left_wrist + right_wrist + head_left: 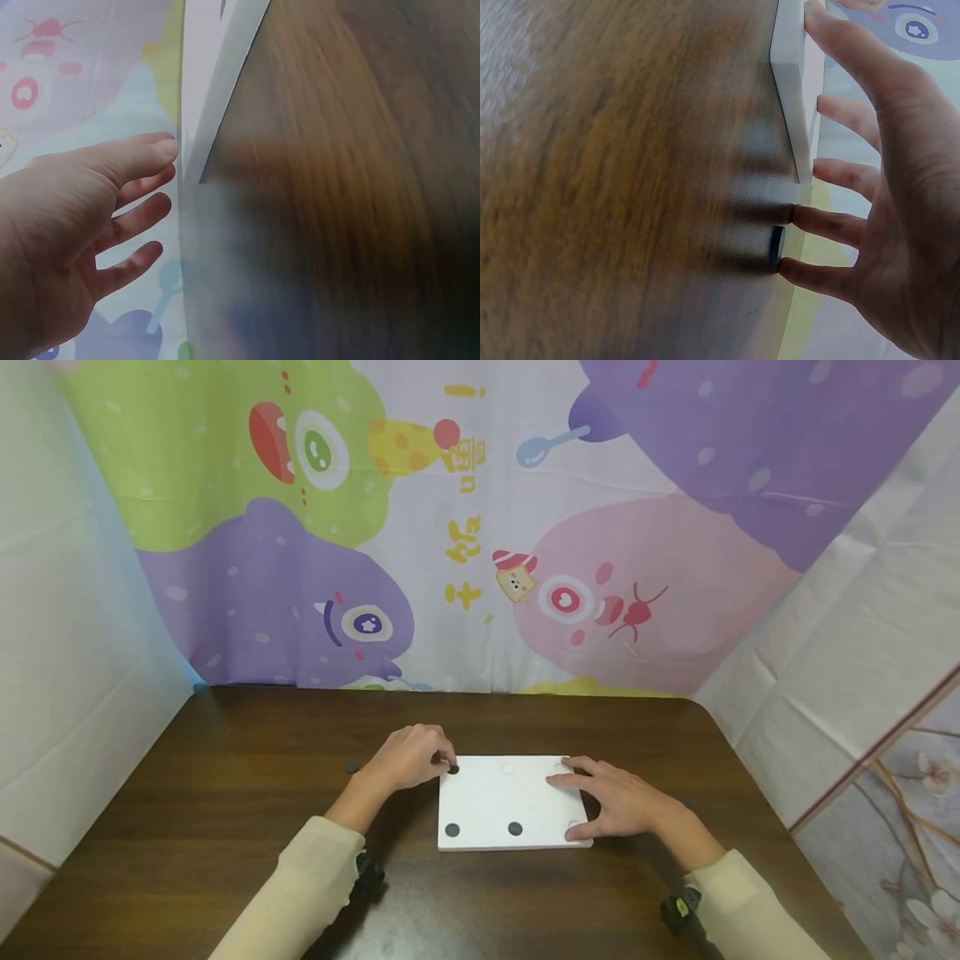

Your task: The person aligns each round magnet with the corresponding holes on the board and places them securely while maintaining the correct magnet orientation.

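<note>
A white board [480, 797] lies on the table, with dark discs [452, 830] [515, 829] at its lower left and lower middle. My left hand [408, 758] is at the upper left corner, thumb and index fingertip pinching a dark disc [453, 769]. In the left wrist view that hand [90, 217] has thumb and index tip together beside the board [217, 97]; its other fingers are loosely bent. My right hand [626, 797] rests with spread fingers on the board's right end, near pale round marks. The right wrist view shows this hand [900, 187] along the board [789, 75].
One dark disc [352, 767] lies on the brown table [225, 827] left of my left hand; another [686, 802] is partly visible beyond my right wrist. A dark disc [778, 246] also shows by the right hand's fingertips in the right wrist view. A cartoon-print cloth [465, 652] hangs behind.
</note>
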Tool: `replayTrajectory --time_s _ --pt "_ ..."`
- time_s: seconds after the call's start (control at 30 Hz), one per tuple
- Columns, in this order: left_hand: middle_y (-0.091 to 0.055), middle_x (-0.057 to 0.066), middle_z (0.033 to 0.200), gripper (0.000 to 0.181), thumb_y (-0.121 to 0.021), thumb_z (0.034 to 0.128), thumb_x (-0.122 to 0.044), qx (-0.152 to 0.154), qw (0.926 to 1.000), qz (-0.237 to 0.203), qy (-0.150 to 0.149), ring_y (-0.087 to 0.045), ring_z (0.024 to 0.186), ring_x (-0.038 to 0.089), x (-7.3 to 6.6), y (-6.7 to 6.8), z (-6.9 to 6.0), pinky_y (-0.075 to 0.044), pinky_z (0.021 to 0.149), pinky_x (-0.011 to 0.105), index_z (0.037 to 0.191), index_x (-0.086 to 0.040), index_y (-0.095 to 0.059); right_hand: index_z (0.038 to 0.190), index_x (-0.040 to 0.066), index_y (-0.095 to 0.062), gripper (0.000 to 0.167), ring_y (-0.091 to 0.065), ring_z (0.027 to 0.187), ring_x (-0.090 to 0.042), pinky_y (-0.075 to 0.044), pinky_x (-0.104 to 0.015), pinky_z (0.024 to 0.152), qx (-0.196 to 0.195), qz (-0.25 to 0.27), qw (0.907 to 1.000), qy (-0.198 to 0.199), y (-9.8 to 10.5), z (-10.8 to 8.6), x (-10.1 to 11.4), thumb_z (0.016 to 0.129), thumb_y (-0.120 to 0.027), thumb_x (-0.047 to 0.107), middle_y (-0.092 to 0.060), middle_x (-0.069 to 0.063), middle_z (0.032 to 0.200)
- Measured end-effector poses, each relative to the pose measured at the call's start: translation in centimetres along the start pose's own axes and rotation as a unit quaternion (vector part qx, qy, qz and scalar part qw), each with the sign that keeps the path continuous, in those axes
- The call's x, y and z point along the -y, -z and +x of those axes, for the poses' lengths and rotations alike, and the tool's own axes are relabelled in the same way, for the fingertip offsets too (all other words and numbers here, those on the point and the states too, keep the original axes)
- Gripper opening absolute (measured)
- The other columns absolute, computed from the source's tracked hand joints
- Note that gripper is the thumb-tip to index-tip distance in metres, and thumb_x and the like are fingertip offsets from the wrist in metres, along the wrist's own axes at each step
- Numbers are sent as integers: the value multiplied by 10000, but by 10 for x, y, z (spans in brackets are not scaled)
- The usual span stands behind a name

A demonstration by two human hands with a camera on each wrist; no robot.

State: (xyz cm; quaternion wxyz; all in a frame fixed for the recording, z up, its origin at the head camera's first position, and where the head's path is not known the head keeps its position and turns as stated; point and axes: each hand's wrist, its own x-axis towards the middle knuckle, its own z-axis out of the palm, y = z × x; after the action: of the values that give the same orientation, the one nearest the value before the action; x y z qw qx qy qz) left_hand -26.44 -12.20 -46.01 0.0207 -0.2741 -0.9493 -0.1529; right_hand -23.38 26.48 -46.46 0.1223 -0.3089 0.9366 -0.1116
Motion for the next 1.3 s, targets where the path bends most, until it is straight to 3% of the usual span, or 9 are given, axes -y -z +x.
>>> replayTrajectory --time_s 0.67,1.3 --pt "-825 -11 1132 96 -858 987 -153 9 9996 34 277 -804 1076 272 20 11 -14 -658 905 501 1049 -218 -891 1664 298 -558 895 -510 1571 -520 -486 -769 1178 -12 1 10000 46 0 0 0 910 -848 682 -453 -185 1764" --pt "-817 -15 1107 88 -879 969 -175 -76 9990 67 424 -789 1028 259 45 15 -28 -651 896 527 1040 -226 -886 1674 316 -545 906 -502 1577 -509 -469 -783 1189 60 50 10000 -58 0 1 0 907 -836 702 -436 -177 1777"
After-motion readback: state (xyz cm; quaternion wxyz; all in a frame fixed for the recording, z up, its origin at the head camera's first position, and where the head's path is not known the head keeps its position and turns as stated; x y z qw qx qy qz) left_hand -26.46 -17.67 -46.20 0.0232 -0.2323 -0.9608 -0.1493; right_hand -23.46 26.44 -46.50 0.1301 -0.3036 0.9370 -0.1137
